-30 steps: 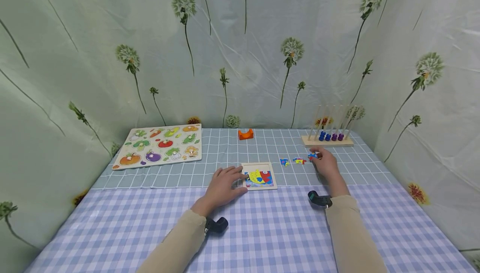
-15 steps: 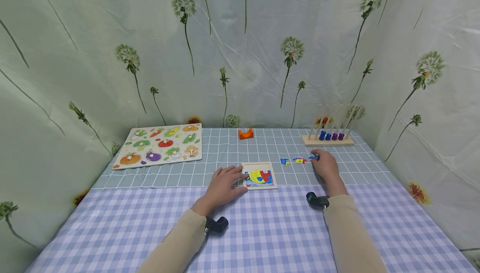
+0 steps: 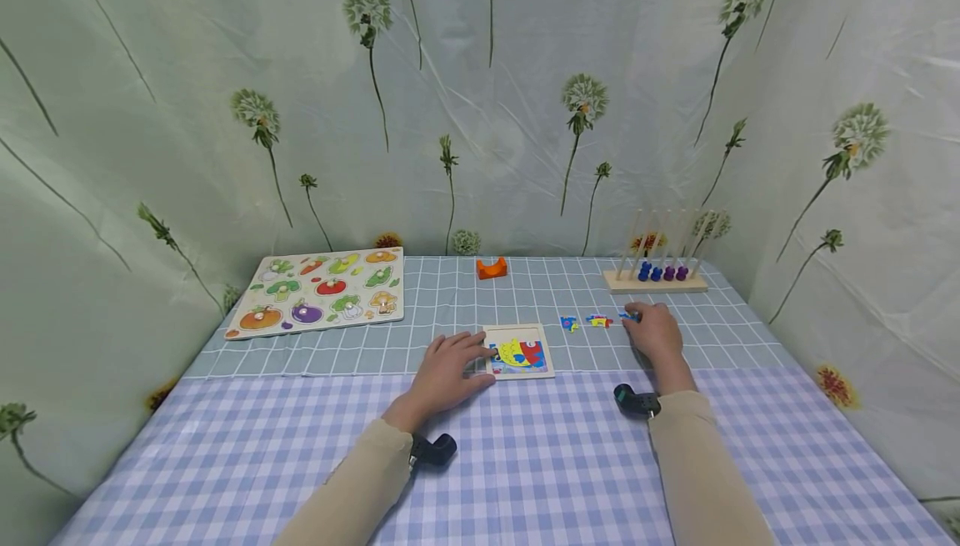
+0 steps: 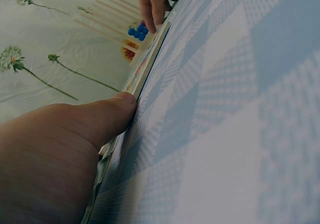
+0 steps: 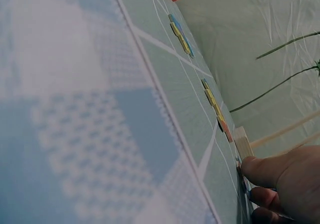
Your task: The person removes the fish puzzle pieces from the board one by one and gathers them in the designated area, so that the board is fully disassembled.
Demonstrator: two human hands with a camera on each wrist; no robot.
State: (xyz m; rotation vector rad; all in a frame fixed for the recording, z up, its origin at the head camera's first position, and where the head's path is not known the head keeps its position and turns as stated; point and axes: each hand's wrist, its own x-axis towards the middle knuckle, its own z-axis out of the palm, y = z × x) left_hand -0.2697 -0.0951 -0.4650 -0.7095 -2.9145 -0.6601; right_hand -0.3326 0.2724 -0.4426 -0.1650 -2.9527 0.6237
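Note:
A small wooden jigsaw tray with a yellow and red fish picture lies mid-table. My left hand rests at its left side, fingers spread and reaching over the rim. In the left wrist view, the left thumb lies along the tray's edge. Farther right, my right hand pinches a blue puzzle piece low at the tablecloth, fingers hiding much of it. Left of that hand lie a red and yellow puzzle piece and a blue and yellow puzzle piece.
A vegetable peg board lies at the back left. An orange block with a curved cutout stands at the back middle. Behind my right hand is a wooden peg rack with blue and purple beads. A dandelion-print curtain hangs behind the table.
The blue piece has gone from raised and more visible to low by the tablecloth, with my right hand shifted slightly. The left hand and the tray have kept their places.

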